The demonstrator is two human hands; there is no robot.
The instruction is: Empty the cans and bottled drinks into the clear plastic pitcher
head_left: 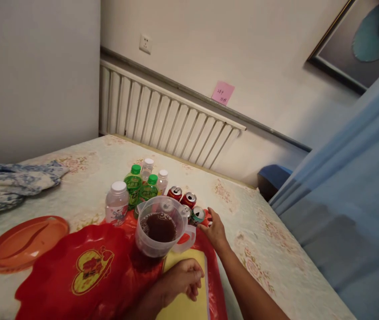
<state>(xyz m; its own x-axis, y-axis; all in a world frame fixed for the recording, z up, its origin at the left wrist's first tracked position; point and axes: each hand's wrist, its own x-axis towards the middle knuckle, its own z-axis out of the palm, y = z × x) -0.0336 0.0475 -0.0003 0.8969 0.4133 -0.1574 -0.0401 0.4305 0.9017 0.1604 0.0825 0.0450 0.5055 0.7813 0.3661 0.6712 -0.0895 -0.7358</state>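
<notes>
My right hand [215, 230] is beside a green-and-white drink can [197, 216], its fingers apart around the can's right side; whether they touch it is unclear. The can is opened at the top. Lower down, my left hand [187, 276] hovers over a yellow sheet [189, 291], its fingers loosely bent and holding nothing I can see. A clear plastic pitcher [159, 251] of dark brown liquid stands on red plastic, its handle towards my hands. Behind it are red cans [189, 199], partly hidden by the pitcher.
Green-capped bottles [132, 184] and white-capped bottles [116, 204] stand behind the pitcher. To the left lie a red scalloped tray [59, 278], an orange plate [26, 244] and a blue-white cloth [12, 184]. A radiator [163, 113] runs behind the table; a blue curtain [352, 200] hangs right.
</notes>
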